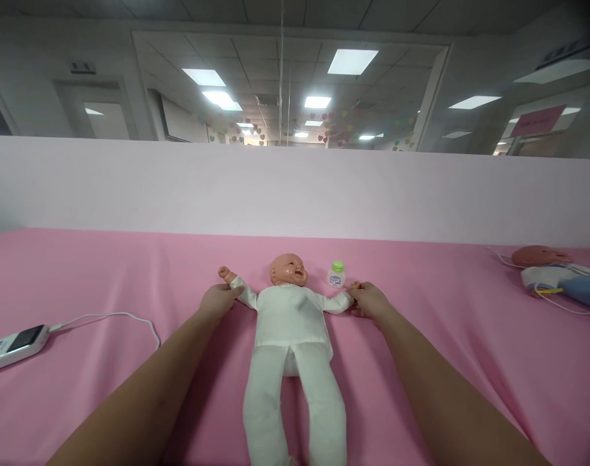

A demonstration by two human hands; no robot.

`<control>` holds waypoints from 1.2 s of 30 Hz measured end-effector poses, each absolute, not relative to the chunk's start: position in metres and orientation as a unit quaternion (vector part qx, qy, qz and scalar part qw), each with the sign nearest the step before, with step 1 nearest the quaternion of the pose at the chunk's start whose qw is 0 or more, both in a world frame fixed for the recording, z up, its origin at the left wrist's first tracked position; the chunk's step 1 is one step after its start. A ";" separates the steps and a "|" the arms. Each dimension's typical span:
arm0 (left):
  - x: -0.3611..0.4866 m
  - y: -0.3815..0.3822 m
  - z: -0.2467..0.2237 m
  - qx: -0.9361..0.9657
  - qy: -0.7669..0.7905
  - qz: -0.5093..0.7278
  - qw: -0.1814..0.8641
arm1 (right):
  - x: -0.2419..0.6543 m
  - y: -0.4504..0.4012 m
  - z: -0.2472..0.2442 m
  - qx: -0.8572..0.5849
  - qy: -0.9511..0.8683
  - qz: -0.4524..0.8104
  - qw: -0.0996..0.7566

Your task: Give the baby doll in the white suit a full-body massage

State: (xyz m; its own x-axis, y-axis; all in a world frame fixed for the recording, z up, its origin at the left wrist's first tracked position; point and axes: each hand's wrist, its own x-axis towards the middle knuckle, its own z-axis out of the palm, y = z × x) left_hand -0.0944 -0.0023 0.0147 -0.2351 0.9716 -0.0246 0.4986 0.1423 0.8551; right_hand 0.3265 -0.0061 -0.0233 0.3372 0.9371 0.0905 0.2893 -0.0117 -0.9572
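We see the baby doll (289,336) lying face up on the pink cloth (421,310), already dressed in a white suit, its legs nearest to us and its head farthest. Our left hand (218,301) is closed around the doll's sleeve on that side; our right hand (367,300) pinches the other cuff, so both arms are spread wide. Just beyond the right hand, beside the doll's head, stands a small green-capped bottle (336,274), untouched. Left of the doll lies a white handheld device (13,346); far right, a second doll (552,272).
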 end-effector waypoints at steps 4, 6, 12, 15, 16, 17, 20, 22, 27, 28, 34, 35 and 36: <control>-0.086 -0.013 0.018 0.551 0.611 0.456 0.339 | 0.310 -0.015 -0.006 -0.635 -0.486 0.305 0.518; -0.079 -0.019 0.021 0.586 0.580 0.469 0.317 | 0.297 -0.026 0.006 -0.593 -0.539 0.273 0.533; -0.058 -0.032 0.026 0.729 0.531 0.399 0.166 | 0.255 -0.068 0.036 -0.436 -0.742 0.242 0.448; -0.054 -0.034 0.028 0.813 0.468 0.329 0.108 | 0.244 -0.081 0.046 -0.410 -0.792 0.243 0.381; -0.054 -0.035 0.029 0.830 0.459 0.303 0.092 | 0.242 -0.083 0.048 -0.402 -0.807 0.236 0.363; -0.054 -0.037 0.030 0.839 0.460 0.280 0.076 | 0.240 -0.084 0.050 -0.394 -0.822 0.224 0.345; -0.052 -0.041 0.032 0.852 0.466 0.236 0.042 | 0.236 -0.084 0.051 -0.386 -0.852 0.181 0.305; -0.050 -0.044 0.034 0.863 0.454 0.220 0.026 | 0.235 -0.084 0.050 -0.394 -0.858 0.157 0.288; -0.046 -0.043 0.034 0.857 0.456 0.239 0.023 | 0.236 -0.082 0.045 -0.413 -0.846 0.159 0.296; -0.047 -0.042 0.034 0.850 0.461 0.253 0.032 | 0.237 -0.080 0.043 -0.419 -0.832 0.169 0.321; -0.059 -0.031 0.030 0.735 0.576 0.329 0.137 | 0.258 -0.055 0.024 -0.483 -0.670 0.216 0.521; -0.062 -0.028 0.029 0.713 0.594 0.339 0.152 | 0.263 -0.050 0.020 -0.505 -0.637 0.224 0.538; -0.065 -0.025 0.028 0.691 0.608 0.352 0.170 | 0.270 -0.044 0.017 -0.527 -0.605 0.232 0.549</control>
State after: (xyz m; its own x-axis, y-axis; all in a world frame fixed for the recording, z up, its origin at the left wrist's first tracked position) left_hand -0.0650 -0.0246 0.0276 0.0129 0.9597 0.2809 0.7203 -0.2038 0.6630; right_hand 0.2697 -0.0441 0.0172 0.1593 0.8931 0.4208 0.3839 0.3366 -0.8598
